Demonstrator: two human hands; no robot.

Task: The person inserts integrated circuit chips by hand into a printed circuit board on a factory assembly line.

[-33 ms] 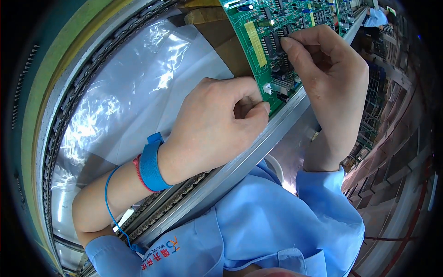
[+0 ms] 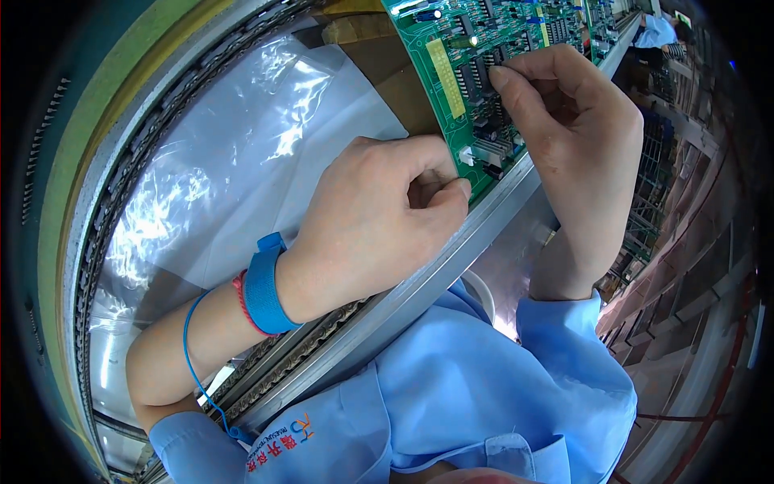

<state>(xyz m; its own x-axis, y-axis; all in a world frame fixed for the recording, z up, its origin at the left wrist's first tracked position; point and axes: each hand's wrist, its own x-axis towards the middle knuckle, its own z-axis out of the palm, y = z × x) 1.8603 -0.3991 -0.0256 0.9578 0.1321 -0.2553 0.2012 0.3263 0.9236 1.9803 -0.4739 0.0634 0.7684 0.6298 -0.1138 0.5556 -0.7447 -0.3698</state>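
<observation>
A green circuit board (image 2: 417, 50) crowded with components lies at the top, across the metal rail. My left hand (image 2: 375, 210) is closed at its near left corner, thumb and fingers at the board's edge. On that wrist sits a blue strap (image 2: 264, 292) with a thin blue cord (image 2: 187, 343). My right hand (image 2: 576, 121) is over the board, thumb and forefinger pinched together beside the black chips (image 2: 470, 83). Whatever lies between those fingertips is hidden. Left of the chips is a long yellow connector strip (image 2: 446, 78); a small white connector (image 2: 467, 156) stands near the board's corner.
A metal rail (image 2: 484, 230) runs diagonally beneath my wrists, a chain (image 2: 306, 343) alongside it. Clear plastic sheeting (image 2: 218, 153) covers the area at left, with brown cardboard (image 2: 399, 89) beside it. Another person in blue (image 2: 657, 32) is far off at upper right.
</observation>
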